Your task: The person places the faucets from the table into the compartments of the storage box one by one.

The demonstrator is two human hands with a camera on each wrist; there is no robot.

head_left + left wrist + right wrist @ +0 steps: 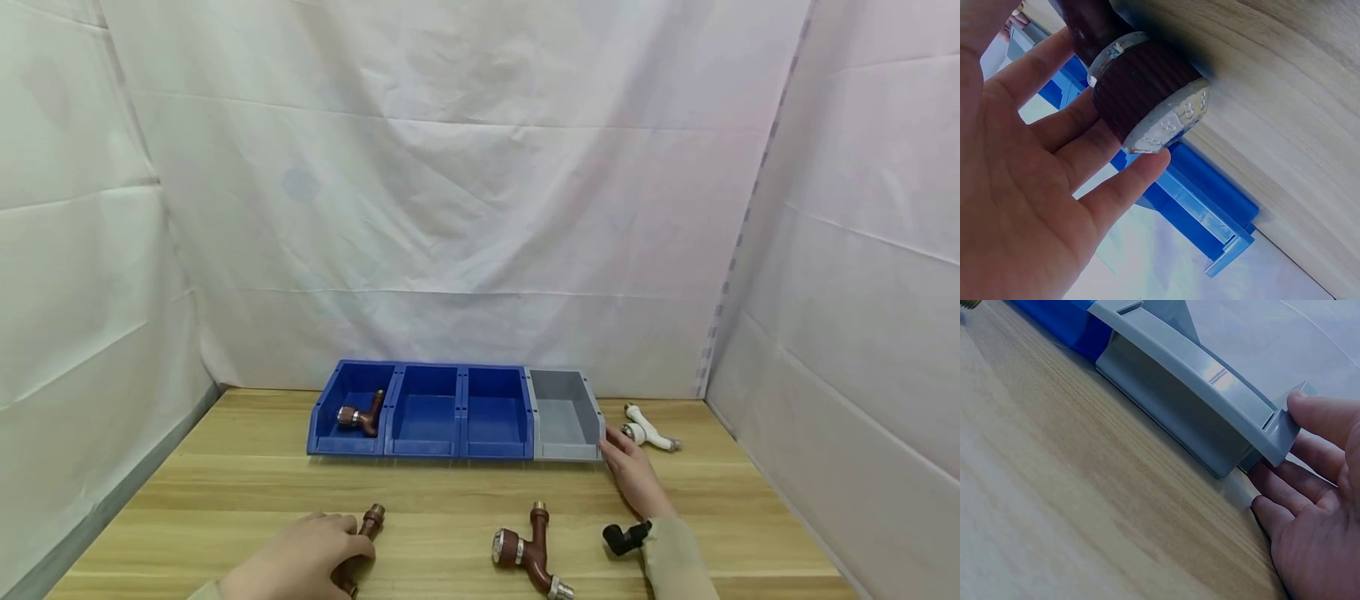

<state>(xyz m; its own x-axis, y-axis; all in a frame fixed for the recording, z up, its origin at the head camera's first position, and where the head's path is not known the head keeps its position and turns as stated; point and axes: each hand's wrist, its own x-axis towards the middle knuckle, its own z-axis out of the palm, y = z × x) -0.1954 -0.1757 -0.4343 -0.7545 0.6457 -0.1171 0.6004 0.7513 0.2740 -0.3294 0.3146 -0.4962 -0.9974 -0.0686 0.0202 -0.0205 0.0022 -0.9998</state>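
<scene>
In the head view, at lower left, the left hand (296, 560) has its thumb and fingers clamped on a brown tubular tap with a threaded metal end (371, 522). Right of centre, the right hand (634, 473) pinches the front corner of an open-fronted grey plastic bin (567, 452), which ends a row of three blue plastic bins (422, 447). A second brown tap (536, 553) lies at lower centre, a black angled fitting (619, 541) to its right.

In the left wrist view, the fingers are apart against the tap's ribbed knob, upper centre.

In the right wrist view, the thumb presses the bin's rim at right, fingers below.
</scene>
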